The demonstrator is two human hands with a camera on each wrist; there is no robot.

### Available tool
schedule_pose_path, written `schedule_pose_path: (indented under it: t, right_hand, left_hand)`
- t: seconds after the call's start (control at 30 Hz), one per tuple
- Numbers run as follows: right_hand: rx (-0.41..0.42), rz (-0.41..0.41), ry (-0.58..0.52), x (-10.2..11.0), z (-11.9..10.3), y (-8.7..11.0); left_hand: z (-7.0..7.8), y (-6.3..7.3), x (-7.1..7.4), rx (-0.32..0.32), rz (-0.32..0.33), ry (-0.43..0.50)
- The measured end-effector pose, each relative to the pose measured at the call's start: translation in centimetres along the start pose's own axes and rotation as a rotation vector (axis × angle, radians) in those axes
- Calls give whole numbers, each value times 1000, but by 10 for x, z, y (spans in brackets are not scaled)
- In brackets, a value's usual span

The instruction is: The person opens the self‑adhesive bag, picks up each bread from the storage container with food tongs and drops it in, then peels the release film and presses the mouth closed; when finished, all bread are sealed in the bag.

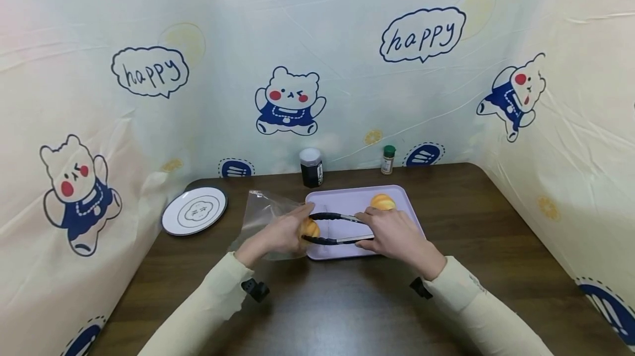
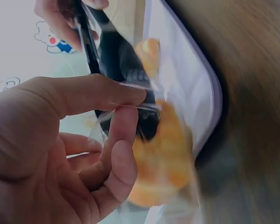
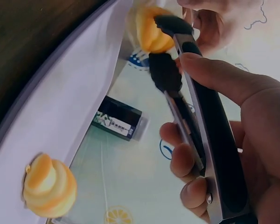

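My left hand (image 1: 283,232) pinches the rim of a clear plastic bag (image 1: 263,210) between thumb and fingers, as the left wrist view shows close up. My right hand (image 1: 394,235) grips metal tongs (image 3: 207,126) with black tips. Those tips stand spread beside a yellow-orange swirled bread roll (image 3: 151,30) at the bag's mouth. Seen from the left wrist, that roll (image 2: 165,158) lies behind the clear film. A second swirled roll (image 1: 383,201) sits at the far right part of the lilac tray (image 1: 354,193).
A white plate (image 1: 195,210) with a dark rim lies at the table's left. Behind the tray stand a dark jar (image 1: 311,168) with a whitish lid and a small green-capped bottle (image 1: 388,160). Printed cloth (image 1: 337,42) hangs around the table's back and sides.
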State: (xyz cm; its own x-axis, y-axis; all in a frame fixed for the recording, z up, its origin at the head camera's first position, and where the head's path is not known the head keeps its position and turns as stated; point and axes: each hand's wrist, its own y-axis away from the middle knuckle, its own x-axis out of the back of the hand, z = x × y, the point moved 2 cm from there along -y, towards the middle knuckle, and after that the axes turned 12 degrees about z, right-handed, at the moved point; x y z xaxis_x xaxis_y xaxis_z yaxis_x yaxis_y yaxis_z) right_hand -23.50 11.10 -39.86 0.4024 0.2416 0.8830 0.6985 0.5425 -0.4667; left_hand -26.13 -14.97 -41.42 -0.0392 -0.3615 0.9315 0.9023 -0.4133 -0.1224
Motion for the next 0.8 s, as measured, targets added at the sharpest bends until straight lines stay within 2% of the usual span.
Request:
schedule_pose_path:
  t: [0.1,0.33,0.63,0.8]
  right_hand:
    - [-29,-22,-15,1,-1,-1]
    - [37,9,1,3,-2,-2]
    - [-60,-42,-29,-2,-3,-3]
    - [-12,-22,7,-2,-2,-4]
  left_hand:
    - [1,-1,1,-13,0,7]
    - [-3,-2,0,11,19,-33]
    - [3,-2,-3,9,-6,27]
    - [2,-3,-5,21,31,6]
